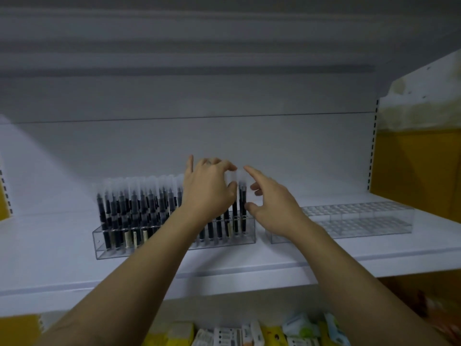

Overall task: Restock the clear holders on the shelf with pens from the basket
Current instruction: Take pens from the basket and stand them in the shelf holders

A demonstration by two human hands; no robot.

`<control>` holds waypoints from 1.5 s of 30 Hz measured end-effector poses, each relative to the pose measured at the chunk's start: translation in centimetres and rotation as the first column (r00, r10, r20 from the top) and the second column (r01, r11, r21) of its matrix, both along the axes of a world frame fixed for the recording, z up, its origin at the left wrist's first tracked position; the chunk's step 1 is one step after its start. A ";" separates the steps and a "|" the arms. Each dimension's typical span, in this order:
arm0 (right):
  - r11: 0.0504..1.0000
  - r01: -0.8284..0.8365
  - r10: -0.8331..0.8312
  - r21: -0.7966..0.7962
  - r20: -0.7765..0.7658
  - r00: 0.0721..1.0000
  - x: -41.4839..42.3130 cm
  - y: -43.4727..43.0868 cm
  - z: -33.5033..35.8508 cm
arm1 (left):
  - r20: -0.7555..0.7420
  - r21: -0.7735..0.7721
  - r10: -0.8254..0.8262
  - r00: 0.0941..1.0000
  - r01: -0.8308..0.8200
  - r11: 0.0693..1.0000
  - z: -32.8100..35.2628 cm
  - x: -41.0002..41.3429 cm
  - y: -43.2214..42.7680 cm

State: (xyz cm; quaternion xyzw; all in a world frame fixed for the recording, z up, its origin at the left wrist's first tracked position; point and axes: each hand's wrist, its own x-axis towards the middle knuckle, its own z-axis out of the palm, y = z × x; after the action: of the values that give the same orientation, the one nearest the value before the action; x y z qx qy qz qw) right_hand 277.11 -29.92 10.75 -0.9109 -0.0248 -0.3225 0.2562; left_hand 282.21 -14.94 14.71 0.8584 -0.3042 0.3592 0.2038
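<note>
Two clear holders stand on the white shelf (249, 270) at mid-frame. The left clear holder (174, 243) carries upright rows of black pens (129, 208) with frosted caps; the right clear holder (361, 221) sits just beside it, grid cells facing up. The left hand (209, 188), centre frame, curls over the pen tops, thumb and forefinger pinching the cap of one pen (234, 213) near the row's right end. The right hand (272, 203) is spread, forefinger extended toward the end pen (242, 203). Packets (249, 333) line the bottom edge.
</note>
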 end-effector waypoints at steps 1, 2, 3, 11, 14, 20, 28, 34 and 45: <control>1.000 0.014 -0.014 -0.007 0.008 1.000 -0.3 0.1 0.0 | 0.004 -0.007 -0.012 1.000 0.012 1.000 -0.1 -0.3 0.3; 1.000 0.027 -0.027 -0.013 0.019 0.999 -0.6 0.1 0.1 | 0.014 -0.023 -0.025 1.000 0.026 0.999 -0.2 -0.7 0.5; 0.999 0.038 -0.037 -0.020 0.032 0.999 -1.0 0.2 0.0 | 0.032 -0.042 -0.038 0.999 0.040 0.998 -0.4 -1.1 0.8; 0.997 0.063 -0.058 -0.053 0.084 0.995 -5.3 1.6 -1.7 | 0.132 -0.039 -0.078 0.988 0.084 0.996 -4.5 -4.8 3.2; 0.997 0.059 -0.054 -0.054 0.084 0.995 -7.3 2.4 -3.3 | 0.148 0.009 -0.072 0.986 0.071 0.997 -6.6 -6.4 3.8; 0.996 0.077 -0.073 -0.052 0.061 0.995 -11.2 3.8 -8.8 | 0.065 0.029 -0.139 0.988 0.137 0.990 -12.5 -9.7 5.2; 0.993 0.089 -0.093 -0.074 -0.052 0.994 -15.1 5.8 -19.4 | -0.217 0.057 -0.160 0.963 0.177 0.983 -23.1 -13.2 6.6; 0.992 0.099 -0.123 -0.083 -0.373 0.920 -14.7 5.5 -28.3 | -0.449 0.146 -0.083 0.890 0.164 0.976 -31.9 -13.5 6.3; 0.993 0.071 -0.116 -0.093 -0.824 0.554 -15.8 5.0 -42.0 | -0.805 0.371 0.189 0.562 0.229 0.900 -46.7 -15.0 8.3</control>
State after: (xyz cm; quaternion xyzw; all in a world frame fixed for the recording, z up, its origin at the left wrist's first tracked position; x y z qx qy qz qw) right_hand 261.33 -24.93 -31.22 -0.9615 0.1388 0.1302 0.1982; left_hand 267.26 -6.64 -31.96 0.9440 -0.2549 -0.1647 0.1293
